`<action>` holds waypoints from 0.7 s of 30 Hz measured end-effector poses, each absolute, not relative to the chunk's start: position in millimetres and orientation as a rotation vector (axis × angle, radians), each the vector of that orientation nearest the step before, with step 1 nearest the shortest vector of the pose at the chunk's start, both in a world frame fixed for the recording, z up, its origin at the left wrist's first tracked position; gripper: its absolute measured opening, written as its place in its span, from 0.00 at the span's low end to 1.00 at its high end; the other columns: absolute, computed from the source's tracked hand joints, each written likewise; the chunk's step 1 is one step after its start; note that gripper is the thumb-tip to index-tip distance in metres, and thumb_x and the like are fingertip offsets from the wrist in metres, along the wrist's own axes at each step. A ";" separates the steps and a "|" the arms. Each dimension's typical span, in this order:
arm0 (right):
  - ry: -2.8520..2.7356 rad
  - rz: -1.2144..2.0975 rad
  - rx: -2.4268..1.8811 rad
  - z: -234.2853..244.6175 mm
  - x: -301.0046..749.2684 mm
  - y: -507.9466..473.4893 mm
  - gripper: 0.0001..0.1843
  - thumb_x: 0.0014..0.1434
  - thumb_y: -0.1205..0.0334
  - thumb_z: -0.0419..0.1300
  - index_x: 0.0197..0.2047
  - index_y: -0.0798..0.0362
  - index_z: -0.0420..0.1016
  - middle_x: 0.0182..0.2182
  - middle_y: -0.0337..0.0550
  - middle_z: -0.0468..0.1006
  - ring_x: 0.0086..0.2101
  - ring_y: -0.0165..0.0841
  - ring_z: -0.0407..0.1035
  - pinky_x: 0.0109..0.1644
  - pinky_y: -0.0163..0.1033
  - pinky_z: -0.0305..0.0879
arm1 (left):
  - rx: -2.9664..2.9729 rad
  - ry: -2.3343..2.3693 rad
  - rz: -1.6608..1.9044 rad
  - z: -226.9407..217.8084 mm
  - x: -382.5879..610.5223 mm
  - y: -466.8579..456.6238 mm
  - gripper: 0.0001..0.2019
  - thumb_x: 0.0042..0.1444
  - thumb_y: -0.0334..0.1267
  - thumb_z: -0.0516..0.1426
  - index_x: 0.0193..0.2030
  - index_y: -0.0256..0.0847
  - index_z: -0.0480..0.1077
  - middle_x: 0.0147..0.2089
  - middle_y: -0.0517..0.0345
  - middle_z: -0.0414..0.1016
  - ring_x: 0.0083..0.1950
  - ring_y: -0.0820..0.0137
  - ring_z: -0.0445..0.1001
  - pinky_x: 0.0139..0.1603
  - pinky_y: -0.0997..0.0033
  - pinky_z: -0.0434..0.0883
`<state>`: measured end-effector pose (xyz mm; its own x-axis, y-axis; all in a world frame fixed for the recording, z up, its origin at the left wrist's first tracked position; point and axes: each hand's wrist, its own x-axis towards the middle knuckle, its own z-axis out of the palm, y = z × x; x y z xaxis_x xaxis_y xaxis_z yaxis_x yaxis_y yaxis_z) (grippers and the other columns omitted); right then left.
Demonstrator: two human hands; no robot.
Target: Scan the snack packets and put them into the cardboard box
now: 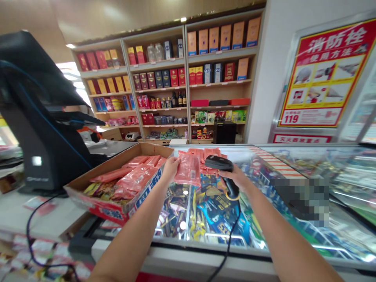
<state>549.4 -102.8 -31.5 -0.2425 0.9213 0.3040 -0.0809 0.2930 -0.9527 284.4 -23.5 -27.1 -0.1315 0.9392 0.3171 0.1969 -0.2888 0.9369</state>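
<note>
Between the thumb and fingers of my left hand (171, 169) is a pink snack packet (188, 169), its barcode facing up. My right hand (239, 178) is wrapped round the grip of a black barcode scanner (219, 163), whose head points left toward the packet. A cable runs down from the scanner's handle. Behind the held packet, more pink packets (212, 152) lie on the glass top of the display freezer (241, 152). To the left of my left hand stands an open cardboard box (102, 209) with several pink packets and some yellow-green ones inside.
A black checkout terminal (44, 117) stands on the counter at the left, with a cable (29, 231) hanging over the front. Wooden shelves (188, 90) of boxed goods and bottles line the back wall. A red fire-hydrant sign (326, 74) hangs at the right.
</note>
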 end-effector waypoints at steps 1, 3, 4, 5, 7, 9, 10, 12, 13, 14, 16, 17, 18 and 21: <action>-1.533 1.211 -0.810 -30.5 549.5 -104.7 0.17 0.45 0.55 0.71 0.35 0.55 0.75 0.23 0.39 0.78 0.16 0.30 0.68 0.19 0.35 0.64 | 1.401 1.233 1.466 -36.8 286.1 -21.7 0.13 0.49 0.47 0.59 0.24 0.40 0.64 0.19 0.64 0.64 0.21 0.73 0.64 0.25 0.75 0.62; -1.623 1.259 -0.807 -29.3 548.2 -107.8 0.19 0.45 0.56 0.71 0.39 0.55 0.74 0.22 0.36 0.76 0.16 0.29 0.67 0.20 0.34 0.64 | 1.284 1.156 1.463 -51.2 286.0 -19.5 0.15 0.45 0.48 0.61 0.25 0.40 0.63 0.18 0.66 0.63 0.20 0.75 0.63 0.23 0.76 0.60; -1.668 1.269 -0.813 -29.0 547.1 -108.9 0.19 0.45 0.57 0.71 0.39 0.55 0.74 0.21 0.35 0.75 0.16 0.28 0.67 0.20 0.34 0.64 | 1.250 1.137 1.463 -55.5 284.7 -18.9 0.15 0.44 0.48 0.61 0.25 0.40 0.63 0.18 0.66 0.63 0.19 0.75 0.63 0.22 0.76 0.60; -1.713 1.272 -0.823 -28.9 545.8 -109.6 0.19 0.46 0.57 0.71 0.39 0.55 0.74 0.20 0.34 0.74 0.16 0.28 0.66 0.20 0.34 0.63 | 1.225 1.126 1.461 -58.1 283.0 -18.4 0.15 0.44 0.47 0.61 0.25 0.40 0.63 0.17 0.66 0.63 0.19 0.75 0.62 0.22 0.77 0.60; -1.788 1.259 -0.850 -29.2 543.5 -110.1 0.17 0.47 0.57 0.70 0.38 0.55 0.74 0.20 0.34 0.74 0.16 0.27 0.66 0.20 0.33 0.63 | 1.192 1.111 1.457 -59.0 279.6 -17.7 0.14 0.44 0.46 0.61 0.25 0.40 0.63 0.17 0.66 0.64 0.19 0.76 0.62 0.22 0.77 0.60; -1.820 1.241 -0.866 -30.1 542.1 -109.6 0.17 0.47 0.58 0.70 0.39 0.54 0.74 0.20 0.34 0.74 0.16 0.27 0.66 0.19 0.32 0.62 | 1.177 1.099 1.471 -57.1 277.6 -17.3 0.13 0.44 0.44 0.61 0.25 0.39 0.63 0.17 0.66 0.64 0.19 0.76 0.63 0.22 0.77 0.60; -1.826 1.238 -0.871 -30.8 541.7 -109.2 0.18 0.47 0.58 0.70 0.40 0.54 0.74 0.21 0.34 0.75 0.16 0.27 0.66 0.19 0.32 0.61 | 1.169 1.093 1.482 -55.9 277.2 -17.3 0.12 0.44 0.44 0.61 0.25 0.39 0.63 0.17 0.66 0.64 0.19 0.76 0.63 0.22 0.77 0.60; -1.829 1.229 -0.874 -32.2 541.4 -108.4 0.20 0.47 0.59 0.70 0.43 0.54 0.73 0.21 0.34 0.75 0.15 0.28 0.66 0.19 0.32 0.61 | 1.151 1.073 1.494 -54.0 277.5 -17.8 0.11 0.44 0.43 0.61 0.25 0.39 0.64 0.17 0.66 0.64 0.19 0.76 0.63 0.22 0.77 0.61; -1.828 1.226 -0.872 -32.7 541.2 -108.3 0.20 0.47 0.59 0.70 0.43 0.54 0.73 0.22 0.35 0.75 0.15 0.28 0.66 0.19 0.32 0.61 | 1.142 1.063 1.497 -53.4 277.9 -18.2 0.11 0.44 0.42 0.60 0.25 0.39 0.64 0.17 0.66 0.65 0.19 0.76 0.63 0.22 0.77 0.61; -1.826 1.224 -0.871 -33.0 541.0 -108.3 0.19 0.47 0.59 0.70 0.42 0.54 0.74 0.22 0.35 0.75 0.15 0.28 0.66 0.19 0.32 0.61 | 1.137 1.055 1.500 -53.0 278.4 -18.8 0.11 0.44 0.42 0.60 0.25 0.39 0.64 0.17 0.66 0.64 0.18 0.76 0.63 0.22 0.77 0.61; -1.816 1.224 -0.870 -32.8 540.1 -108.9 0.18 0.47 0.59 0.69 0.40 0.54 0.74 0.21 0.34 0.75 0.16 0.28 0.66 0.19 0.32 0.61 | 1.137 1.044 1.504 -52.7 279.2 -19.9 0.10 0.44 0.41 0.60 0.25 0.39 0.64 0.17 0.67 0.64 0.18 0.77 0.63 0.22 0.77 0.60; -1.814 1.226 -0.870 -32.2 539.5 -109.4 0.18 0.46 0.60 0.69 0.41 0.54 0.74 0.20 0.34 0.74 0.16 0.28 0.66 0.19 0.32 0.61 | 1.137 1.040 1.503 -52.8 279.4 -20.3 0.10 0.44 0.41 0.60 0.25 0.39 0.64 0.16 0.67 0.63 0.18 0.77 0.62 0.21 0.77 0.60; -1.813 1.230 -0.871 -31.6 538.8 -110.0 0.19 0.46 0.60 0.69 0.42 0.54 0.74 0.20 0.34 0.74 0.15 0.28 0.66 0.19 0.32 0.61 | 1.136 1.037 1.499 -52.8 279.5 -20.6 0.10 0.44 0.42 0.60 0.25 0.39 0.64 0.16 0.67 0.63 0.18 0.77 0.62 0.21 0.77 0.60; -1.815 1.240 -0.875 -29.8 537.7 -110.9 0.24 0.46 0.61 0.69 0.48 0.54 0.74 0.19 0.34 0.74 0.15 0.28 0.65 0.19 0.32 0.61 | 1.128 1.030 1.493 -52.7 279.0 -20.9 0.11 0.45 0.42 0.60 0.25 0.39 0.63 0.16 0.67 0.63 0.17 0.76 0.62 0.21 0.77 0.59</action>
<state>537.7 -110.9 -29.8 -0.4797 0.8531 0.2051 0.1190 0.2949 -0.9481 279.0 -20.9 -52.7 -0.1072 0.9814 0.1593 -0.1991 -0.1782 0.9636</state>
